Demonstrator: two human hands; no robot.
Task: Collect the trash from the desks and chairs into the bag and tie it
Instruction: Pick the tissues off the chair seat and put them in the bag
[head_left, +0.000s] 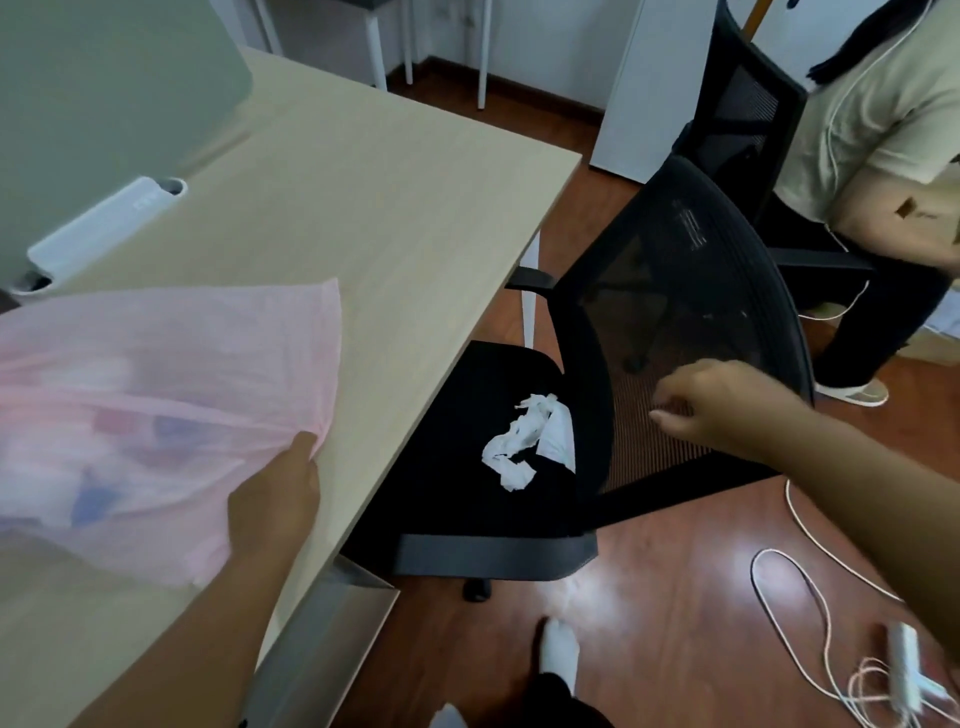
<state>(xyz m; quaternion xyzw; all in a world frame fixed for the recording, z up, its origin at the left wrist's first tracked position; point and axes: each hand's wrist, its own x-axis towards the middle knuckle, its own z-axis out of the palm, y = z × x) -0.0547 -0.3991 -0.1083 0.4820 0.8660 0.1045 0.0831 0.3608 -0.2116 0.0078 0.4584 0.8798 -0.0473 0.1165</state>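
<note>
At the bottom edge a foot in a white sock (558, 649) stands on the wooden floor (649, 597), and to its right a white cable (789, 597) loops across the boards to a white power strip (906, 660). The left hand (275, 499) lies on the near part of the bench (363, 208), its fingers and thumb pinching the edge of a thin pink bag (156, 395). The bag is spread flat on the bench top, with blurred white, blue and pink shapes showing through the plastic. The right hand (706, 405) reaches out in front of the mesh back of a black office chair (675, 270); its fingers are loosely bent and hold nothing, and I cannot tell if they touch the mesh. The chair's seat is tucked partly under the bench edge, and a crumpled white tissue (530, 441) lies on the seat, just beside the backrest and apart from both hands. Farther along the bench a white bracket (104, 228) holds a grey divider panel (104, 78). Beyond the chair, at the upper right, another person in a pale shirt (883, 104) sits on a second black chair (737, 104).
</note>
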